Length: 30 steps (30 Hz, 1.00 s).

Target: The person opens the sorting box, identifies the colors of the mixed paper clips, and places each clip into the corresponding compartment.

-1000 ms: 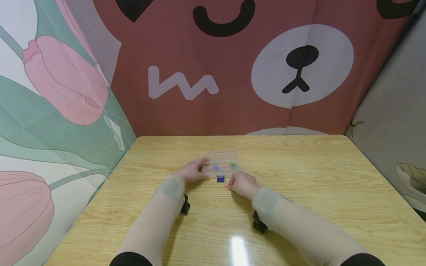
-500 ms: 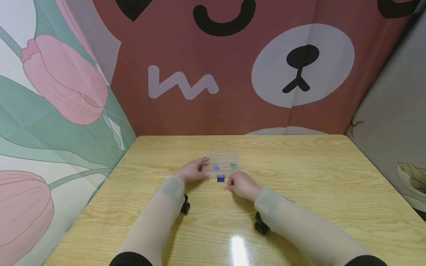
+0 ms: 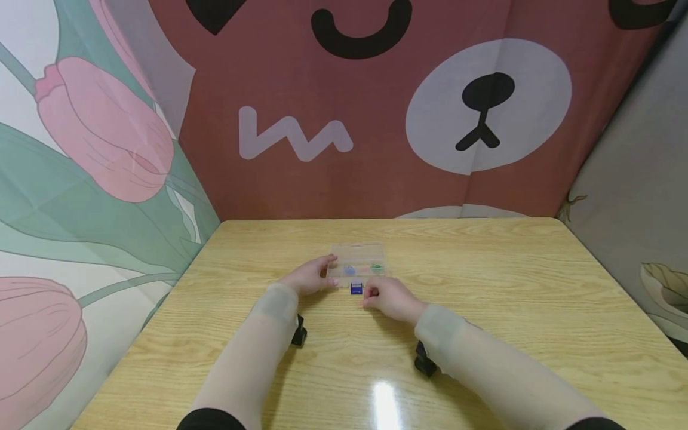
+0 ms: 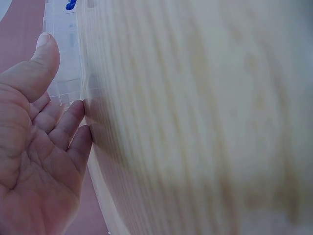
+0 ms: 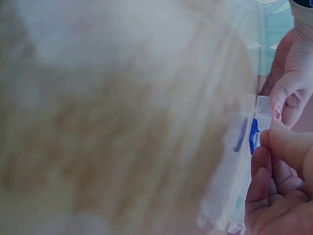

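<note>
A clear plastic box (image 3: 356,251) with compartments stands on the table, a blue latch (image 3: 356,289) at its front edge. Small blue items (image 3: 349,270) and green items (image 3: 377,267) show inside, too small to make out. My left hand (image 3: 307,277) holds the box's left end, thumb at the front and fingers around the side and back. Just right of the latch, my right hand (image 3: 394,298) pinches a pinkish-red paper clip (image 5: 277,112) between thumb and forefinger. The clip's looped end sticks out past the fingertips in the right wrist view.
The wooden table (image 3: 484,269) spreads around the box on all sides. A brown cloth with a printed bear face (image 3: 344,179) hangs behind the table's far edge. Flowered cloth (image 3: 107,137) covers the left side.
My right hand has shifted very slightly and its fingers have turned a little, still pinching the paper clip. My left hand and the box have stayed in place.
</note>
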### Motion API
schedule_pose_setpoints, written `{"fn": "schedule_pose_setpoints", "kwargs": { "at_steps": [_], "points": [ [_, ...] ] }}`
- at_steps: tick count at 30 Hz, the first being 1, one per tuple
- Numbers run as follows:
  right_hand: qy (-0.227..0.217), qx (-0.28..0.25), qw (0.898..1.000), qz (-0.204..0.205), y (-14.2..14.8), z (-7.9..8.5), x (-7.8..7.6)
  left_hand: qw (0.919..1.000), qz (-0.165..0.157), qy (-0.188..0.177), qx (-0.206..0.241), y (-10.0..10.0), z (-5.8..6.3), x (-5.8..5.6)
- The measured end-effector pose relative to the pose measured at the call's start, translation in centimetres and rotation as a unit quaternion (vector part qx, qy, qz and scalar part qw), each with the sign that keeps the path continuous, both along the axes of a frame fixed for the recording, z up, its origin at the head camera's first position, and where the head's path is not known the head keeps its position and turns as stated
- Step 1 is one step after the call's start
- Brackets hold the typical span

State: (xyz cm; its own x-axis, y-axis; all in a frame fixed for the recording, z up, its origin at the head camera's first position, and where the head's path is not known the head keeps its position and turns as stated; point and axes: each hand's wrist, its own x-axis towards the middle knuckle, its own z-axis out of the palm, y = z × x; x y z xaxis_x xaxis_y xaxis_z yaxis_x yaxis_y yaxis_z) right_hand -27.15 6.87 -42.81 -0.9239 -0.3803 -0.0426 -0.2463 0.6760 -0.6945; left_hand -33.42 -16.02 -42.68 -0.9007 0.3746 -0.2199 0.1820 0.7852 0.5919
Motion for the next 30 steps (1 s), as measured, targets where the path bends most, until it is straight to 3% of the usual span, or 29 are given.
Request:
{"fn": "schedule_pose_setpoints", "kwargs": {
  "at_steps": [10,23,30],
  "points": [
    [-0.026,-0.036,0.999,-0.028,0.7,1.5,-0.5,0.9999,0.008,-0.014,0.002,0.0,-0.2,-0.2],
    [-0.012,-0.028,0.998,-0.048,1.1,4.4,-2.0,0.9999,0.008,-0.011,0.001,0.0,-0.2,-0.1],
    [0.016,-0.034,0.998,-0.051,0.5,4.8,-3.6,0.9999,0.008,-0.012,0.002,0.0,-0.1,-0.1]
  ]
}}
